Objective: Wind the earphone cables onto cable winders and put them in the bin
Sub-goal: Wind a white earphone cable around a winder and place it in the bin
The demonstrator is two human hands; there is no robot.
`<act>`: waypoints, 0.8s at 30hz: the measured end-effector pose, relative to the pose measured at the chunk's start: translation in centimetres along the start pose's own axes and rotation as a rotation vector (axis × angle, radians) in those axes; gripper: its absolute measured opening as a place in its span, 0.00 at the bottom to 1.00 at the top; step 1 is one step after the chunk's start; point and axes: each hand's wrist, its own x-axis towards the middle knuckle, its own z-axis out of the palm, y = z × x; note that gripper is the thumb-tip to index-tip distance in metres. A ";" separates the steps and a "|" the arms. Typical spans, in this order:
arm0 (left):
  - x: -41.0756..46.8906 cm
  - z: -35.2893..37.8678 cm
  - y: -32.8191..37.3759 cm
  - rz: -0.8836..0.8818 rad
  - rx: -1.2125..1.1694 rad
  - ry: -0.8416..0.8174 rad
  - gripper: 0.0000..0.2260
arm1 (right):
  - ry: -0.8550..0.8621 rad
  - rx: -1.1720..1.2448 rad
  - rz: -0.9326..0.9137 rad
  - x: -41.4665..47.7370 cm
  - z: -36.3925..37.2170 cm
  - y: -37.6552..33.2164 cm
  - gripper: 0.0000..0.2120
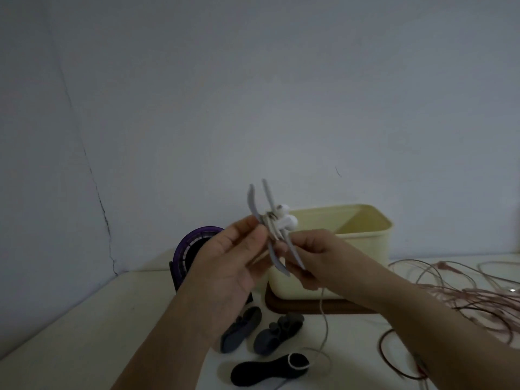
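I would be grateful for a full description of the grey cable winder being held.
The grey cable winder, soft-looking plastic, has two thin curved flaps joined at a core. It is held upright before the cream bin. At its core sit white earbuds and wound cable. The left hand and right hand hold it.

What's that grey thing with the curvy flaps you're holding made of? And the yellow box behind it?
The grey winder looks like soft rubber or silicone: it is matte, and its thin flaps curve. The picture is blurry, so that's a guess. The yellow bin looks like hard plastic, with smooth, evenly coloured walls, rounded corners and a neat, even rim.
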 end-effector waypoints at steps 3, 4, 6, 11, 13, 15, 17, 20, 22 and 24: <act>0.5 -0.8 0.2 0.056 -0.022 0.151 0.16 | 0.022 -0.427 -0.075 0.0 0.5 -0.7 0.12; 0.7 -1.2 0.1 0.060 -0.033 0.195 0.16 | 0.010 -0.481 -0.085 -0.1 0.7 -1.0 0.12; 0.9 -1.6 -0.2 0.057 -0.043 0.254 0.16 | -0.023 -0.561 -0.099 -0.5 0.9 -1.6 0.12; 0.8 -2.0 -0.9 0.032 0.215 0.319 0.06 | -0.058 -0.680 -0.137 -1.2 0.3 -3.1 0.12; 0.8 -2.3 -1.2 0.025 0.424 0.296 0.10 | -0.004 -0.717 -0.184 -1.5 -0.3 -4.1 0.12; 0.7 -2.4 -1.4 -0.010 0.499 0.227 0.15 | 0.095 -0.738 -0.207 -1.7 -1.1 -4.8 0.09; 0.4 -2.3 -1.4 -0.051 0.538 0.129 0.17 | 0.217 -0.682 -0.243 -1.8 -2.2 -4.9 0.06; 0.2 -2.0 -1.4 -0.094 0.582 -0.009 0.16 | 0.310 -0.576 -0.253 -1.8 -3.7 -4.1 0.08; 0.1 -1.9 -1.4 -0.107 0.569 -0.077 0.14 | 0.302 -0.473 -0.228 -1.5 -4.3 -3.3 0.12; 0.0 -1.7 -1.2 -0.113 0.556 -0.160 0.16 | 0.295 -0.307 -0.224 -1.2 -4.6 -2.5 0.17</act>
